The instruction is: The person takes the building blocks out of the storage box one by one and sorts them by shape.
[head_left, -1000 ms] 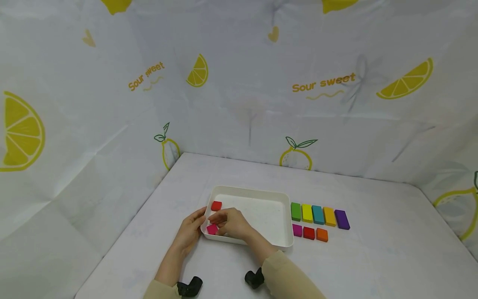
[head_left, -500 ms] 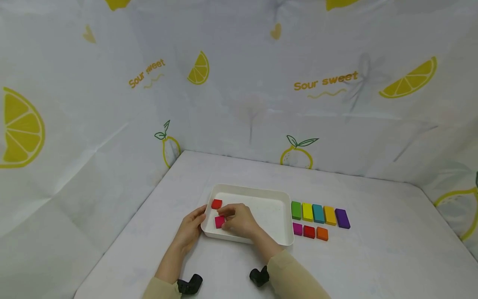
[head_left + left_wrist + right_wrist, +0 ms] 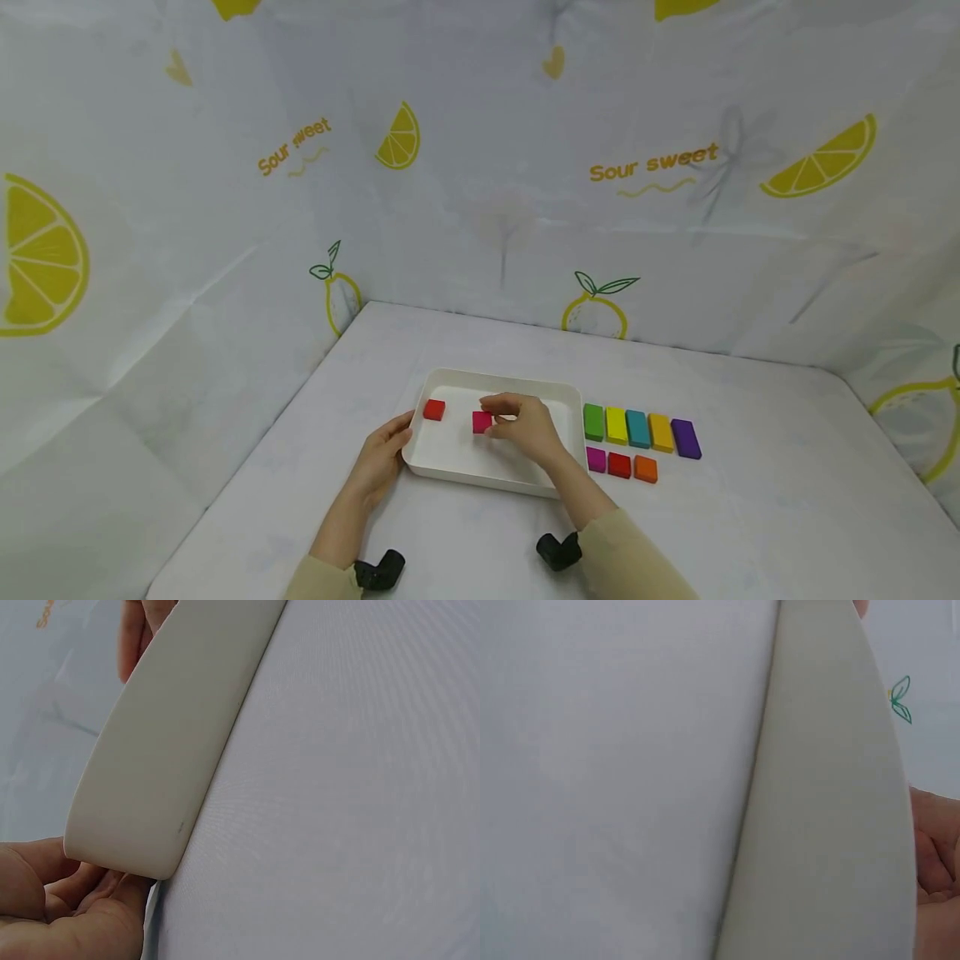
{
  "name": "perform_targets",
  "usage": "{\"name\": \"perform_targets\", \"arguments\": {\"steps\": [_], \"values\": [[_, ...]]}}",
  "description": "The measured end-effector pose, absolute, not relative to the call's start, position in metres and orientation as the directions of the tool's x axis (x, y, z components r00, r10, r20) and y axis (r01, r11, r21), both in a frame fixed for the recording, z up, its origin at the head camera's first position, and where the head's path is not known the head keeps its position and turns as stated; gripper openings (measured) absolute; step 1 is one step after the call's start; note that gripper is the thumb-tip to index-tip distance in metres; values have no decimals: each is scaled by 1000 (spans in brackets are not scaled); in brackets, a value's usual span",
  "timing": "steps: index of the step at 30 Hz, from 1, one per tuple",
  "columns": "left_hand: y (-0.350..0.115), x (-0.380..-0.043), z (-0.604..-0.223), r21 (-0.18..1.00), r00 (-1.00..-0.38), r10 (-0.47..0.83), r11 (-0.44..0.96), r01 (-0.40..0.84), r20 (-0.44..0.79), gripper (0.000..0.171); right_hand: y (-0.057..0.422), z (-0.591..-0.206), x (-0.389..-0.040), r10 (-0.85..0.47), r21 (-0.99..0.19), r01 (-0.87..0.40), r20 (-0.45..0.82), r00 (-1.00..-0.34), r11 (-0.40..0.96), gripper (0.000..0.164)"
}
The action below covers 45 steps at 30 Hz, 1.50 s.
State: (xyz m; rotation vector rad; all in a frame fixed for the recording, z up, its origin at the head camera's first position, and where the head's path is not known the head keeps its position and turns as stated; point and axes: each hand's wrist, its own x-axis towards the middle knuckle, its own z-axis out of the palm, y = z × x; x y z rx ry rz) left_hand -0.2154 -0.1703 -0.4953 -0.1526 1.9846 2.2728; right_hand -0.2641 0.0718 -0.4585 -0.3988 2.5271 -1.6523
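A shallow white tray (image 3: pixel 495 482) lies on the table. My left hand (image 3: pixel 378 461) holds the tray's left end; the left wrist view shows its thumb and fingers (image 3: pixel 82 900) at the tray's corner. Over the middle of the tray, my right hand (image 3: pixel 531 429) pinches a pinkish-red block (image 3: pixel 482 422) between thumb and fingers. A red block (image 3: pixel 434 409) sits inside the tray near its left wall. In the right wrist view the tray's side wall (image 3: pixel 821 787) hides much of the right hand (image 3: pixel 936 855).
Right of the tray stands a back row of longer blocks: green (image 3: pixel 593 422), yellow (image 3: pixel 617 426), blue (image 3: pixel 638 429), orange-yellow (image 3: pixel 661 433) and purple (image 3: pixel 686 439). In front are smaller magenta (image 3: pixel 596 460), red (image 3: pixel 619 465) and orange (image 3: pixel 646 468) blocks. A lemon-printed cloth (image 3: pixel 480 208) hangs behind.
My right hand has carried the pinkish-red block from the tray's front left corner rightward and back to its middle. The left hand stays at the tray's left end.
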Motion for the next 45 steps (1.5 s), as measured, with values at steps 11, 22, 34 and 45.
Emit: {"name": "perform_targets", "arguments": {"steps": [11,22,34,45], "values": [[-171,-216,-496,980,-987,16,-118,-163,-162,47,112,-433,-266,-231,-920,-149,66,-971,362,40],[-169,-214,-496,977,-986,19,-133,-164,-163,48,179,-423,-262,-147,-897,-113,54,-988,428,44],[-171,-218,-497,978,-985,8,-121,-171,-171,47,255,-422,-245,-31,-847,-46,35,-999,529,50],[-170,-218,-498,980,-986,17,-104,-168,-167,47,312,-442,-221,-8,-726,63,-95,-995,684,59]]}}
